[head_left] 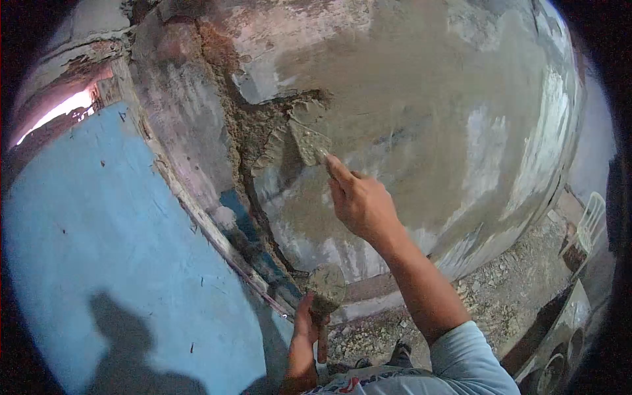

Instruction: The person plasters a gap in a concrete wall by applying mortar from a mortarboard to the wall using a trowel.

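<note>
My right hand (362,201) is closed round the handle of a trowel (309,143), its index finger stretched along toward the blade. The mortar-smeared blade lies against the wall (408,99), at the right side of a rough, broken-out patch (260,128). Fresh wet mortar (275,146) shows ridges just left of the blade. Lower down, near the wall's foot, my left hand (304,326) grips a round, mortar-covered tool (327,288). A short wooden-looking handle hangs below it; the tool's exact kind is hidden by the mortar.
A blue door-like panel (118,230) with a worn wooden frame (197,214) stands at left, carrying my shadow. A deep crack runs down the wall beside the frame. Rubble (494,296) covers the floor. At right are a white plastic chair (591,220) and a board-like object (559,336).
</note>
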`<state>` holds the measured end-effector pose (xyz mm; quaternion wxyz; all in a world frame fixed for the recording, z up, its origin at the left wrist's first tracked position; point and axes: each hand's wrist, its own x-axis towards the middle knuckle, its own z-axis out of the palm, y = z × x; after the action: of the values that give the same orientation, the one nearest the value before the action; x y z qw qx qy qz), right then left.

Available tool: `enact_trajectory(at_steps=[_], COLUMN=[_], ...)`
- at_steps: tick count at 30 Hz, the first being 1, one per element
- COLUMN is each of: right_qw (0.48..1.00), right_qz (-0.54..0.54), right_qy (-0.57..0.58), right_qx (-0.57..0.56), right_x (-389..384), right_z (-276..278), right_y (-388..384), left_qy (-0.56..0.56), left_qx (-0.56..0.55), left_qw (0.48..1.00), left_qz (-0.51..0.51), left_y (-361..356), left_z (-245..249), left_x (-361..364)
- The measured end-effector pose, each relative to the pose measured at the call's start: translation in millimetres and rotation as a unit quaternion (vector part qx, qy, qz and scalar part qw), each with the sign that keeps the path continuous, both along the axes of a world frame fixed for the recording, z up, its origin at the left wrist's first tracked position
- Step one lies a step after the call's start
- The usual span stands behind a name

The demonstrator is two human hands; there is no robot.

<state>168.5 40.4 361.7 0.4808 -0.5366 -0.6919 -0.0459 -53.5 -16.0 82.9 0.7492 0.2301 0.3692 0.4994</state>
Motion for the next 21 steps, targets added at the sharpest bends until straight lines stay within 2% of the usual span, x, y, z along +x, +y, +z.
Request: enact_trajectory(at_steps=[4, 7, 9, 10, 12, 15, 19, 21], right_qw=[0.998, 0.998, 0.993, 0.993, 0.991, 0.998, 0.998, 0.999], right_qz=[0.012, 0.033, 0.042, 0.053, 0.079, 0.039, -0.038, -0.016], right_qy=[-0.017, 0.05, 0.084, 0.084, 0.082, 0.046, -0.038, -0.029], right_qx=[-0.056, -0.003, 0.071, 0.071, 0.077, 0.022, -0.023, -0.014], right_x=[11.1, 12.7, 13.1, 11.6, 3.8, -4.0, -4.2, 5.3], right_z=[-5.9, 7.0, 11.4, 7.4, 4.7, 8.2, 9.5, 3.7], right_y=[-18.6, -18.5, -3.0, 7.4, 23.7, 15.7, 1.6, 1.2], left_qy=[-0.012, 0.002, -0.001, -0.001, -0.013, -0.022, -0.032, -0.009], left_qx=[0.008, 0.035, -0.001, -0.017, 0.024, 0.026, 0.037, 0.023], left_qw=[1.0, 0.999, 0.999, 0.999, 1.0, 0.999, 0.999, 0.998], left_qz=[0.02, 0.031, 0.043, 0.05, 0.014, 0.033, 0.021, 0.06], left_y=[-2.2, -3.1, 0.5, 1.7, 0.4, -0.9, 4.9, 0.4], left_z=[-1.5, 14.0, 1.7, -1.3, -0.1, 8.6, -4.0, 1.8], left_x=[-2.7, 0.3, -2.2, -4.0, -9.6, -3.7, -6.6, -5.1])
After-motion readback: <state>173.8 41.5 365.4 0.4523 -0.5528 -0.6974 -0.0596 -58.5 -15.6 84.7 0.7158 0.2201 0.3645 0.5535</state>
